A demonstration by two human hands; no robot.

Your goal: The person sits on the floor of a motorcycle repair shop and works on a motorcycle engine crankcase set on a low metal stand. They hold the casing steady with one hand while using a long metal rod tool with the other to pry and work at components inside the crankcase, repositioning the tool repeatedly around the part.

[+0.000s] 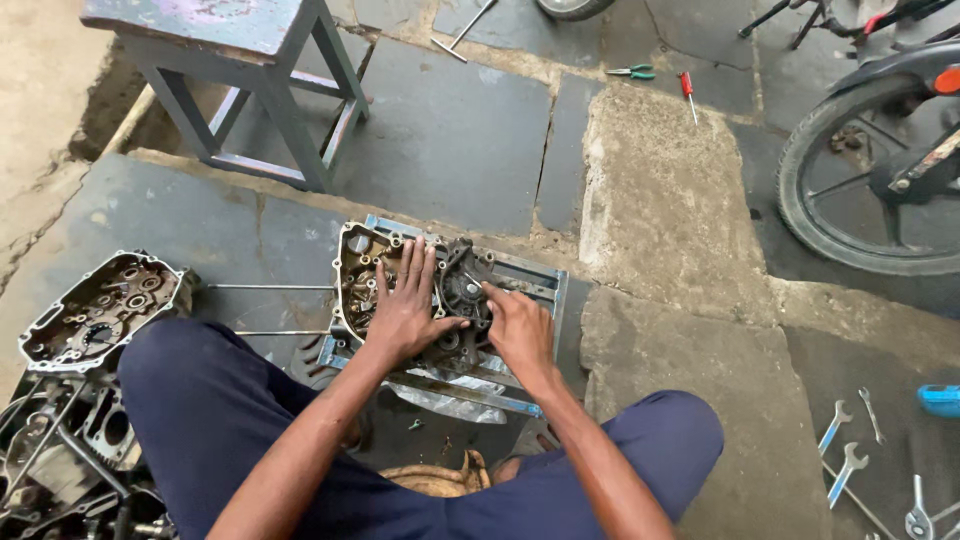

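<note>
At the middle of the frame, my left hand (403, 312) lies flat, fingers spread, on the engine crankcase half (420, 290) on its metal frame stand (535, 285), while my right hand (520, 328) presses fingertips into its dark inner gears, seemingly seating a part, which calls for firm, even pressure.

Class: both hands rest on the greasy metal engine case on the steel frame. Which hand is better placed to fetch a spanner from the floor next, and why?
Probably the right hand: the silver spanners lie on the stone floor beside the right knee, while the left hand lies spread flat on the greasy metal engine case.
</note>
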